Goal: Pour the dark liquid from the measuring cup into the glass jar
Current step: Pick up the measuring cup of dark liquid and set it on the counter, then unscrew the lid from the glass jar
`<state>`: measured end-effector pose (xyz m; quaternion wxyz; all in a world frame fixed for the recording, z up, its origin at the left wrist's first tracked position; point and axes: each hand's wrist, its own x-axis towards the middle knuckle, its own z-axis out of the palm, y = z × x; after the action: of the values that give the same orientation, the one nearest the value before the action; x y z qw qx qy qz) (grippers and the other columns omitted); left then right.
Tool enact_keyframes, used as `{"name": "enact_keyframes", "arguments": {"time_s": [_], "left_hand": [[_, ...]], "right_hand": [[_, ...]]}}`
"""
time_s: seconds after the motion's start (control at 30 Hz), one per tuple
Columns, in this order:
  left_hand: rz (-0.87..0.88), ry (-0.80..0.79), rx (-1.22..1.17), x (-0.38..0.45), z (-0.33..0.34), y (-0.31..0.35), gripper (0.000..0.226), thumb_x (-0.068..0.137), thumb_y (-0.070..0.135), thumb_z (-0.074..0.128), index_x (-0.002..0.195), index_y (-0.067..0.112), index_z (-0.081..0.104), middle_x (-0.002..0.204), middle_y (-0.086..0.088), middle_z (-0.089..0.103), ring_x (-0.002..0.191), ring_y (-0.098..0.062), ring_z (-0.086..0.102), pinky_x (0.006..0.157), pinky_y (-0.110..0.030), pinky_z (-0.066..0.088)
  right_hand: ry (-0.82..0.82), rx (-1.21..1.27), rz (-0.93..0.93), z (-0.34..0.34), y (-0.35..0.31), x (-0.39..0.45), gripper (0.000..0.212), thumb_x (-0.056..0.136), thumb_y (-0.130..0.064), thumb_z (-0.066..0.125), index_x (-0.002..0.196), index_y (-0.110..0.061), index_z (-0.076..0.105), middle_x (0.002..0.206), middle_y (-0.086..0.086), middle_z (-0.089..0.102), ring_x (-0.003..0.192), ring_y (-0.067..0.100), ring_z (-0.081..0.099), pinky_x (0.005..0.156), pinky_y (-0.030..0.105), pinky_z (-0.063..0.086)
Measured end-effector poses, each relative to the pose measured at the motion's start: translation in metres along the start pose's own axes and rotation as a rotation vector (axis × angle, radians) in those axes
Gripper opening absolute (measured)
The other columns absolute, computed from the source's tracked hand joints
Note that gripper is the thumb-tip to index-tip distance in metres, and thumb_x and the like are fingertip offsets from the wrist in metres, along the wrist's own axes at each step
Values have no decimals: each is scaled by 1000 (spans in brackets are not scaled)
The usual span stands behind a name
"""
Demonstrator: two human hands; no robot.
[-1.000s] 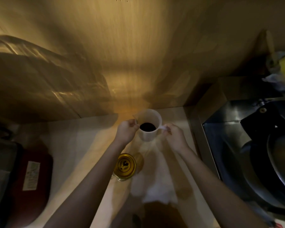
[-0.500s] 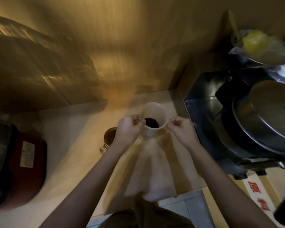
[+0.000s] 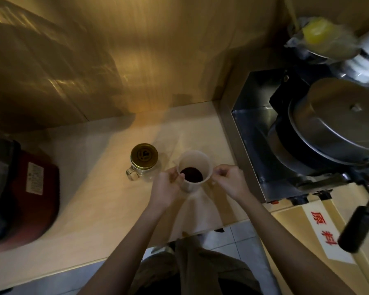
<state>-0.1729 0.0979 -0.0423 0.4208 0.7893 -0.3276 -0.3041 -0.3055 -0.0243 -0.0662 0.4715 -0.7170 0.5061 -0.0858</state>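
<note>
A white translucent measuring cup (image 3: pixel 197 161) stands upright over the pale wooden counter (image 3: pixel 94 199), with dark liquid (image 3: pixel 191 174) pooled at its bottom. My left hand (image 3: pixel 166 188) grips the cup's left rim and wall. My right hand (image 3: pixel 229 180) pinches its right side at the handle. Just left of the cup stands a glass jar (image 3: pixel 142 167) with a small side handle and a gold lid (image 3: pixel 144 155) closed on top. The jar is apart from both hands.
A red and black appliance (image 3: pixel 24 192) sits at the counter's left end. To the right is a steel stove box (image 3: pixel 256 145) with a lidded pan (image 3: pixel 337 128) whose black handle (image 3: pixel 356 228) sticks out toward me. A white label with red characters (image 3: pixel 324 231) lies at lower right.
The view has shifted, so cup and hands now sit lower and closer. The jar, partly hidden behind my left hand before, now shows in full to the cup's left. Both hands still hold the cup.
</note>
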Motion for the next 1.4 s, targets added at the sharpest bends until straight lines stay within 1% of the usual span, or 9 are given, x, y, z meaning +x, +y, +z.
{"name": "enact_keyframes", "arguments": {"time_s": [0.2, 0.33, 0.47, 0.53, 0.73, 0.83, 0.93, 1.13, 1.4], "left_hand": [[1, 17, 6, -4, 2, -10, 19, 87, 7, 52, 92, -6, 64, 93, -32, 67, 87, -31, 60, 53, -1, 33], [14, 5, -4, -7, 2, -15, 19, 88, 9, 52, 93, -6, 63, 91, -30, 67, 82, -24, 58, 54, 0, 33], [-12, -34, -3, -9, 3, -23, 24, 89, 18, 50, 107, 7, 63, 101, -14, 70, 85, -12, 58, 66, -5, 37], [-49, -42, -8, -9, -1, -25, 30, 90, 23, 48, 115, 11, 60, 108, -4, 66, 97, -9, 55, 78, -16, 38], [26, 135, -61, -11, -36, -32, 16, 88, 15, 50, 90, 17, 65, 83, 1, 67, 77, -7, 63, 74, -20, 49], [59, 294, -60, -8, -56, -42, 17, 82, 10, 58, 98, 12, 64, 83, 6, 65, 82, -6, 61, 70, -10, 47], [40, 386, 43, 1, -67, -56, 43, 73, 13, 69, 113, 12, 55, 101, 2, 60, 90, -10, 57, 72, -17, 46], [-69, 239, 212, 24, -73, -81, 93, 62, 31, 79, 138, 11, 29, 139, -11, 41, 127, -24, 39, 105, -37, 37], [-51, 141, 89, 41, -67, -87, 79, 61, 22, 80, 130, 16, 43, 129, -8, 54, 116, -22, 50, 89, -22, 36]], "right_hand": [[-3, -27, 1, 7, 5, -3, 33, 76, -6, 69, 54, -26, 56, 66, 7, 62, 70, 16, 56, 67, 25, 42], [-30, -20, -8, 8, 9, -1, 34, 77, -7, 69, 55, -30, 57, 61, 1, 60, 71, 19, 58, 71, 37, 49], [-56, 26, 97, 5, -1, 2, 12, 81, -8, 66, 90, -15, 69, 95, 11, 71, 92, 26, 64, 89, 42, 51], [-26, -29, 78, 2, -12, 5, 28, 85, -8, 59, 113, -7, 64, 113, 12, 68, 107, 26, 60, 95, 38, 48], [-6, -304, -280, 12, -67, 13, 32, 89, -11, 54, 120, -9, 59, 123, 9, 60, 118, 25, 48, 96, 32, 40], [-133, -361, -401, 30, -92, 18, 37, 90, -15, 53, 127, -11, 53, 128, 8, 56, 121, 23, 46, 98, 34, 39], [-250, -372, -446, 52, -112, 21, 51, 89, -21, 58, 136, -15, 42, 136, 8, 50, 123, 23, 45, 99, 36, 41], [-291, -619, -524, 94, -126, 28, 92, 77, -52, 66, 148, -23, 15, 147, 6, 36, 133, 27, 29, 106, 41, 31], [-244, -840, -594, 109, -125, 40, 83, 75, -57, 64, 144, -27, 28, 133, 8, 44, 123, 27, 35, 100, 39, 32]]}}
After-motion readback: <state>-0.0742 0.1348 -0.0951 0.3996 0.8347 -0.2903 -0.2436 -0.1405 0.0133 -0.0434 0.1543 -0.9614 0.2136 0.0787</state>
